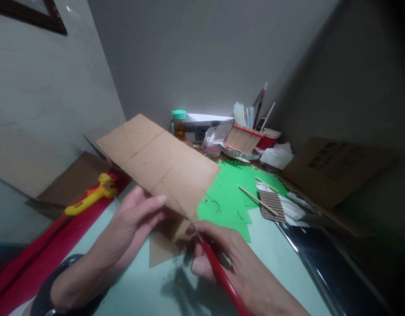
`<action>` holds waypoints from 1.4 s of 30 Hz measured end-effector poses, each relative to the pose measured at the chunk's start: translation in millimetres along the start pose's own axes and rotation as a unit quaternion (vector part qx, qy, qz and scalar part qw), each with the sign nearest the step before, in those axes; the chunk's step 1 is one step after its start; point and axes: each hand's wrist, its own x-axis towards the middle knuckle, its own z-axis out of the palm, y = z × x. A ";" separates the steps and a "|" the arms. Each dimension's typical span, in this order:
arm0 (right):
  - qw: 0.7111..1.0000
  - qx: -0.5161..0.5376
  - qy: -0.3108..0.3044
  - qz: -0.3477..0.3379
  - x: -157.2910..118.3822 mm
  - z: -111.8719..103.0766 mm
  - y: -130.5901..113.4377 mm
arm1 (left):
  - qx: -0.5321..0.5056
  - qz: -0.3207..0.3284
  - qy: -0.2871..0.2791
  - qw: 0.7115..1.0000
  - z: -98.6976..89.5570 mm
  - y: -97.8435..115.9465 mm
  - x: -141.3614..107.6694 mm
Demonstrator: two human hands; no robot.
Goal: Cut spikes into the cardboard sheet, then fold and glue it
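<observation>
A tilted piece of brown cardboard [166,160] with reddish pencil-like lines hangs above the table. My left hand [136,219] grips its near edge, thumb on top and fingers underneath. My right hand [218,250] is closed round a slim red-handled tool [218,272]. The tool's thin metal end meets the cardboard near its lower corner; I cannot make out its exact kind. Below, another piece of brown cardboard [159,252] lies on the table, partly hidden by my hands. Green paper [232,188] with dark scraps on it spreads out beyond my right hand.
A yellow glue gun [93,195] lies on red material [67,245] at left. Wooden sticks [258,200] and corrugated cardboard [271,204] sit right, above a dark glossy panel [327,263]. Behind stand a teal-lidded jar [179,125], a stick-filled holder [244,138] and a red cup [269,138].
</observation>
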 end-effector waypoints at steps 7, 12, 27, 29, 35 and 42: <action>0.999 -0.031 0.014 -0.016 2.2 0.5 5.3 | -0.013 -0.008 -0.010 1.000 -0.7 -0.7 0.6; 0.998 -0.047 0.020 -0.023 4.2 2.9 6.6 | -0.025 -0.021 -0.009 0.999 -0.2 -0.3 0.3; 0.991 -0.120 0.040 -0.054 5.8 6.1 18.8 | -0.015 -0.026 -0.009 1.000 0.6 0.0 -3.9; 0.990 -0.126 0.038 -0.054 5.8 6.5 18.0 | -0.016 -0.024 -0.007 1.000 0.7 -0.2 -3.2; 0.983 -0.158 0.040 -0.078 4.0 6.6 14.9 | -0.015 -0.016 -0.013 1.000 0.5 -1.0 0.2; 0.981 -0.167 0.044 -0.091 4.8 7.0 14.7 | 0.009 -0.021 -0.004 1.000 -3.9 -3.9 -0.2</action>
